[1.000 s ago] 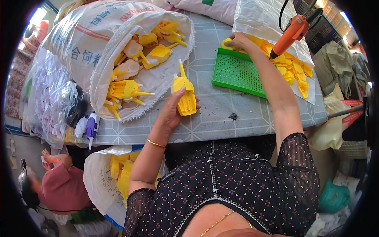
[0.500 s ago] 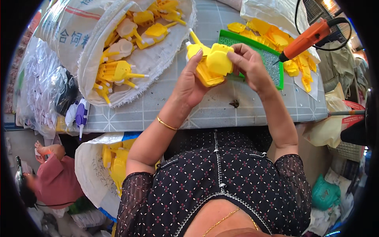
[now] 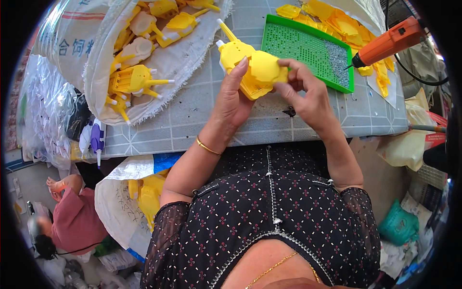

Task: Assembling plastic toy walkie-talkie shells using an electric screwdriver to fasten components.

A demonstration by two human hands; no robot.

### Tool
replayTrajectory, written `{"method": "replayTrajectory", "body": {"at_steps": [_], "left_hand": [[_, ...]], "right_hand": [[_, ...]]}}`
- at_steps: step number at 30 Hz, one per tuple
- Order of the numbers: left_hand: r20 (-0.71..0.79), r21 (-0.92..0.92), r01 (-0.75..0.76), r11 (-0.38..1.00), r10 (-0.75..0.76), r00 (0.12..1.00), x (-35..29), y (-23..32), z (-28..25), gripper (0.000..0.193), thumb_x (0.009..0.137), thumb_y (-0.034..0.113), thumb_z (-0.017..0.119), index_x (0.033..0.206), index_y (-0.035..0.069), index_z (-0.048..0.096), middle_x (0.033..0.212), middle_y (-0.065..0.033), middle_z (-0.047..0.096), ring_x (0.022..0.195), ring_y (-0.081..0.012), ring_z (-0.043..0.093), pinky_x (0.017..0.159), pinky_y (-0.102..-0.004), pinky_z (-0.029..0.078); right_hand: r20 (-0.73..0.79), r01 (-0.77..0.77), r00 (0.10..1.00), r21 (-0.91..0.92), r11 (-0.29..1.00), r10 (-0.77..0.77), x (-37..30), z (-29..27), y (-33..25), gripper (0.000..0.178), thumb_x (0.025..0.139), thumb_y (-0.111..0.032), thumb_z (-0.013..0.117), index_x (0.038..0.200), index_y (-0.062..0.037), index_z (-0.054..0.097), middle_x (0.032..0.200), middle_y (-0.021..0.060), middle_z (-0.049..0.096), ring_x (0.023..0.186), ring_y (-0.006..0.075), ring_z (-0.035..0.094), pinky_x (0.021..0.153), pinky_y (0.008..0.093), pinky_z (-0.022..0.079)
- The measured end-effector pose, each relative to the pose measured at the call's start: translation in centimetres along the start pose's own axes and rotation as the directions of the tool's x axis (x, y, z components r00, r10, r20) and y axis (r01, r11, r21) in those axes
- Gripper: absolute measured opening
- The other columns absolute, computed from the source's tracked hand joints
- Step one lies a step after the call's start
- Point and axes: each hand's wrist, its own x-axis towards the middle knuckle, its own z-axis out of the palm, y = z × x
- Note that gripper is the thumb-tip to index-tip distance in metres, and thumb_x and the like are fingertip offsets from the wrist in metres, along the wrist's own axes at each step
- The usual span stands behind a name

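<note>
My left hand (image 3: 233, 104) is closed around a yellow plastic toy body (image 3: 237, 52), with its thumb along the near side. The body has a long thin stem pointing away to the upper left and a white nub beside it. On its right part sits a rounded yellow cover (image 3: 267, 68), tilted over an open compartment. My right hand (image 3: 312, 98) pinches the cover's right edge between thumb and fingers. Whether the cover sits flush cannot be seen.
A green tray (image 3: 350, 81) of small screws lies beyond my right hand, an orange electric screwdriver (image 3: 392, 42) over its right end. Yellow covers (image 3: 344, 26) are heaped behind. A woven sack (image 3: 94, 79) of toy bodies fills the left. Another person (image 3: 77, 219) is at lower left.
The cover has shifted and turned slightly on the toy body, and my right fingers have slid down its right edge. The view has moved, showing more of the tray.
</note>
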Motion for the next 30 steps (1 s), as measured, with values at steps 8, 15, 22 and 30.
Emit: {"method": "replayTrajectory", "body": {"at_steps": [8,15,22,30], "left_hand": [[0.018,-0.110,0.111,0.988,-0.109,0.994,0.0,0.6,-0.7,0.054,0.100,0.038,0.065,0.143,0.011,0.048,0.132,-0.0085,0.063,0.123,-0.0245,0.063,0.105,-0.0470,0.052],[0.126,-0.153,-0.037,0.988,0.057,0.990,0.0,0.3,-0.5,0.061,0.105,0.058,0.047,0.143,0.011,0.047,0.133,-0.0083,0.062,0.121,-0.0227,0.063,0.104,-0.0433,0.052],[0.006,0.028,-0.201,0.979,0.201,0.980,-0.2,0.0,-0.4,0.063,0.106,0.059,0.044,0.145,0.010,0.045,0.135,-0.0062,0.060,0.123,-0.0206,0.060,0.107,-0.0413,0.048],[0.137,0.102,-0.196,0.975,0.181,0.974,-0.9,0.2,-0.7,0.067,0.105,0.054,0.050,0.153,0.008,0.038,0.146,-0.0065,0.054,0.135,-0.0216,0.052,0.116,-0.0423,0.040]], "right_hand": [[0.160,0.471,0.880,-0.410,0.781,-0.447,1.0,-0.8,0.9,0.048,0.083,-0.013,0.085,0.126,-0.0051,0.065,0.133,0.0142,0.061,0.116,0.0234,0.062,0.093,0.0350,0.054],[0.103,0.460,0.887,-0.286,0.841,-0.450,0.7,0.7,1.0,0.048,0.082,-0.011,0.085,0.125,-0.0023,0.065,0.133,0.0166,0.065,0.113,0.0249,0.066,0.090,0.0331,0.056],[0.053,0.464,0.863,-0.480,0.745,-0.503,-0.5,2.0,0.1,0.048,0.078,-0.008,0.086,0.122,0.0000,0.067,0.125,0.0176,0.070,0.106,0.0266,0.071,0.089,0.0330,0.057],[0.068,0.474,0.849,-0.537,0.698,-0.524,-0.7,1.6,-0.4,0.051,0.079,-0.007,0.085,0.126,0.0012,0.067,0.128,0.0196,0.070,0.114,0.0318,0.070,0.098,0.0359,0.055]]}}
